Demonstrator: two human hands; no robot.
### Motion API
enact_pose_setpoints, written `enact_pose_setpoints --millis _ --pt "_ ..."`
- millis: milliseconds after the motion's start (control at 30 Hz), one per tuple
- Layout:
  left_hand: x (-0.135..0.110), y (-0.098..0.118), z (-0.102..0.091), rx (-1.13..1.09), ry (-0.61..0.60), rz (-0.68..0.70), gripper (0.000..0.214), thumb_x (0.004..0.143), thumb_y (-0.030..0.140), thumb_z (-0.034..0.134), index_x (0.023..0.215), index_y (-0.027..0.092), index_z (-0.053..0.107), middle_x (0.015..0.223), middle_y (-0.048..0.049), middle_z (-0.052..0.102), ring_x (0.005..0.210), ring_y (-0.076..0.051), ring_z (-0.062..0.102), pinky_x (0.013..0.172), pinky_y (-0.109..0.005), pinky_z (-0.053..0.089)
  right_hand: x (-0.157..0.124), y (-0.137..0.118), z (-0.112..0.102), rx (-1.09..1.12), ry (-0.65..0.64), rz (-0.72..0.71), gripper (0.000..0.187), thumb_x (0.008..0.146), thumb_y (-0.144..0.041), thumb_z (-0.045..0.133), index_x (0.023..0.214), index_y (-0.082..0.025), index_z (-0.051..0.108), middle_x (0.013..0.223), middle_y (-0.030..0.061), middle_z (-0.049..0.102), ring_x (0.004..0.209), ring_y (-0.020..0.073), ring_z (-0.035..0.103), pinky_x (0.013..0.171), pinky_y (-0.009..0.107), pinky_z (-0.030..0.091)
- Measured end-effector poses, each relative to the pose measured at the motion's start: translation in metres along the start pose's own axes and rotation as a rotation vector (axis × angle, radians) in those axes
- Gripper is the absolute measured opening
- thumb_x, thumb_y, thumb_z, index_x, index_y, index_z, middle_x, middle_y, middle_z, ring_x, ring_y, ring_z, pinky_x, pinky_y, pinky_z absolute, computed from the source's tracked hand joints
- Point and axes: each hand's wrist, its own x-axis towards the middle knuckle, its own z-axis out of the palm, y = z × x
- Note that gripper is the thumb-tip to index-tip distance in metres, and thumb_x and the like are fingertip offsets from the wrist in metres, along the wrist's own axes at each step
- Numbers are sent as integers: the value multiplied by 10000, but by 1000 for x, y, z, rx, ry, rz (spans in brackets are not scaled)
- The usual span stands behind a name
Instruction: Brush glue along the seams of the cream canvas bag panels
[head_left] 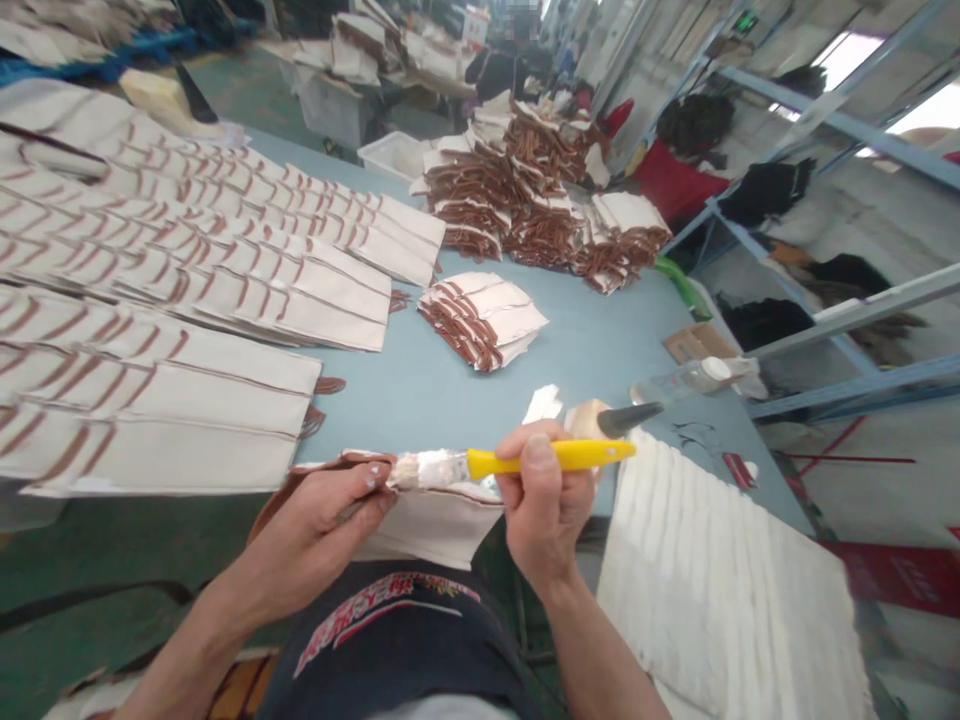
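Note:
My right hand (546, 495) is closed around the yellow handle of a brush (559, 457), which points left. White paste coats its bristles, and their tip meets the edge of a white fabric piece with brown trim (427, 528) at the table's front edge. My left hand (330, 510) pinches that piece at its brown upper edge, close to the bristles. Part of the piece is hidden behind my left hand. Just beyond my right hand lies a pale block with a dark pointed tool (630, 418) on it.
Overlapping rows of white, brown-edged pieces (225, 400) cover the left side. A small stack (484, 318) sits mid-table, with larger piles (517, 185) behind. To the right are a clear bottle (686, 378) and layered white padding (720, 570). Metal shelving (847, 330) stands beyond; a person is in the background.

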Motion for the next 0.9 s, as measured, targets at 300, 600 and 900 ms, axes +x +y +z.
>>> enact_pose_setpoints --millis 300,600,900 --pt "-3 8 -1 -65 30 -5 237 993 351 631 871 229 793 840 -49 780 784 -241 695 772 -270 545 -4 8 7 57 -1 28 429 1074 -513 598 786 -205 674 522 -82 456 371 60 346 348 170 244" --pt "4 6 -1 -117 61 -52 238 975 360 640 826 226 769 794 -32 757 690 -217 634 659 -257 507 8 8 0 90 -3 75 436 1040 -535 638 759 -202 657 518 -84 447 376 53 326 347 165 223" --pt "19 6 7 -184 -9 -81 288 984 422 670 1049 214 858 1007 -61 806 956 -272 703 910 -297 546 41 20 9 113 -77 227 543 976 -708 614 752 -213 598 489 -118 309 394 56 267 376 181 195"
